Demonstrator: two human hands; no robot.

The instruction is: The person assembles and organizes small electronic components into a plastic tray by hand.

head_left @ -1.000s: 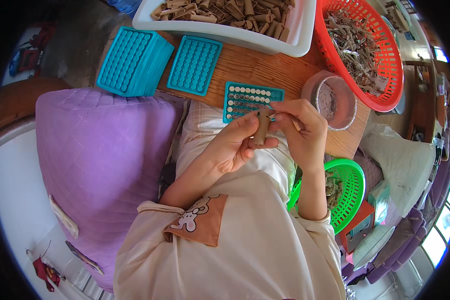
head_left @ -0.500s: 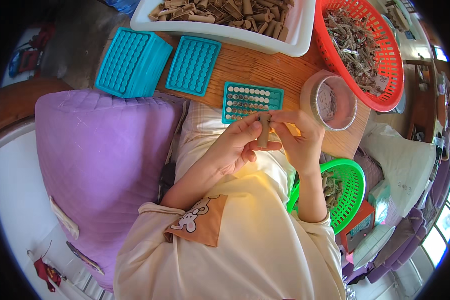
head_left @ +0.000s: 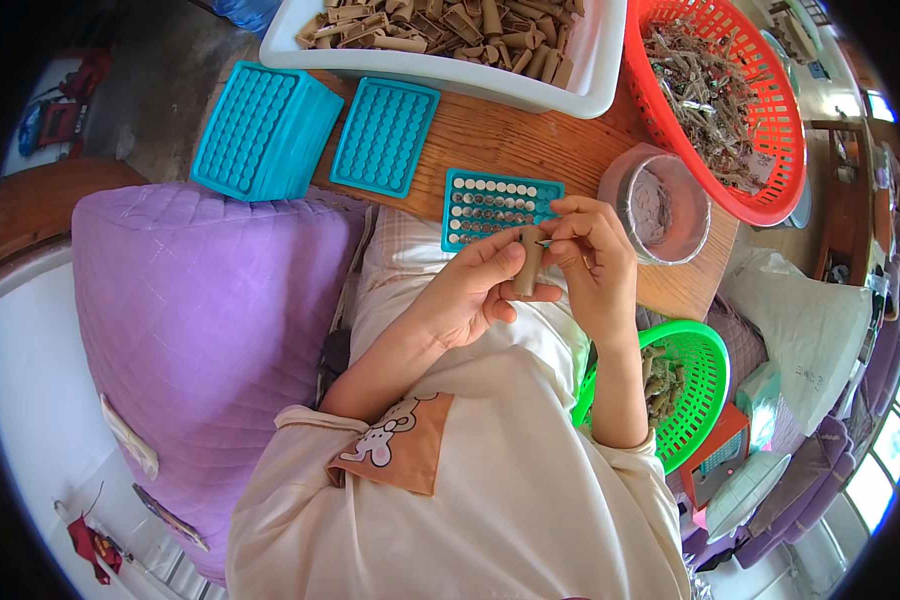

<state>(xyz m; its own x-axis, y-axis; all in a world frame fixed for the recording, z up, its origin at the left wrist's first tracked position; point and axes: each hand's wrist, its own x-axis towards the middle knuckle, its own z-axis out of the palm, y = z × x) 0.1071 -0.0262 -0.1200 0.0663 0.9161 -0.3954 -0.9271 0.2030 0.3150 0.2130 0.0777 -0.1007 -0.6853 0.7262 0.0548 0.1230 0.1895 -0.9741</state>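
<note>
My left hand (head_left: 485, 275) is closed round a tan, tube-like plastic piece (head_left: 529, 262), held roughly upright over my lap, with a dark opening near its top. Beside that top end, my right hand (head_left: 595, 250) is closed in a pinch on a small, thin, dark thing (head_left: 544, 243), too small to name. Just beyond my hands lies a teal tray (head_left: 559, 187) with rows of small round silver and white pieces in its pockets. My fingers cover its near right corner.
A white bin (head_left: 440, 62) of tan pieces stands at the back of the wooden table (head_left: 470, 125). To its right are a red basket (head_left: 792, 120) and a clear round tub (head_left: 705, 215). Teal trays (head_left: 270, 130) are stacked left. A green basket (head_left: 710, 400) sits by my right forearm.
My right hand has drawn slightly right from the tube's top, its fingers more bent and the small dark thing now showing. The left hand keeps its hold on the tan piece.
</note>
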